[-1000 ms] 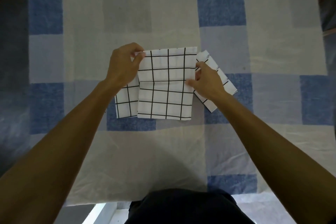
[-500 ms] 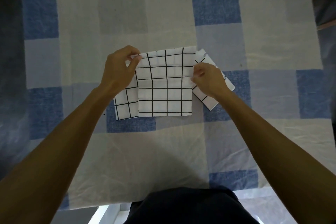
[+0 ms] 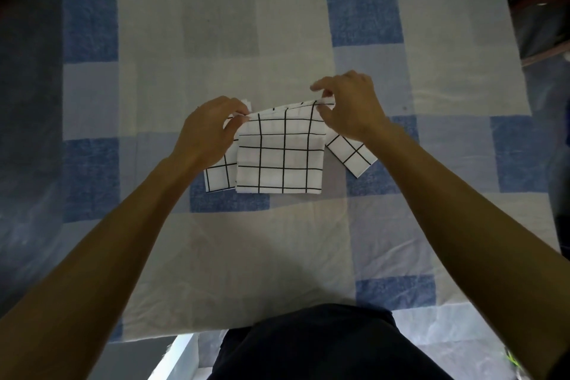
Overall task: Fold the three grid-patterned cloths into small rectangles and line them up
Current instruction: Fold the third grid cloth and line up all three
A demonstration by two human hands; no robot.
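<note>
A blue-and-white checked sheet (image 3: 216, 25) covers the surface. The left hand (image 3: 206, 129) and right hand (image 3: 351, 108) each pinch 1 far corner of the middle grid cloth (image 3: 280, 160), which lies between the left cloth (image 3: 219, 176) and the right cloth (image 3: 353, 154).

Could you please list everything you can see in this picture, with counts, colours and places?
middle cloth: one, white with black grid, centre of sheet
left cloth: one, same pattern, at its left edge
right cloth: one, same pattern, tilted, at its right
sheet: one, white with blue squares, covering the surface
dark garment: one, black, bottom edge
left hand: one, pinching middle cloth's far left corner
right hand: one, pinching its far right corner
</note>
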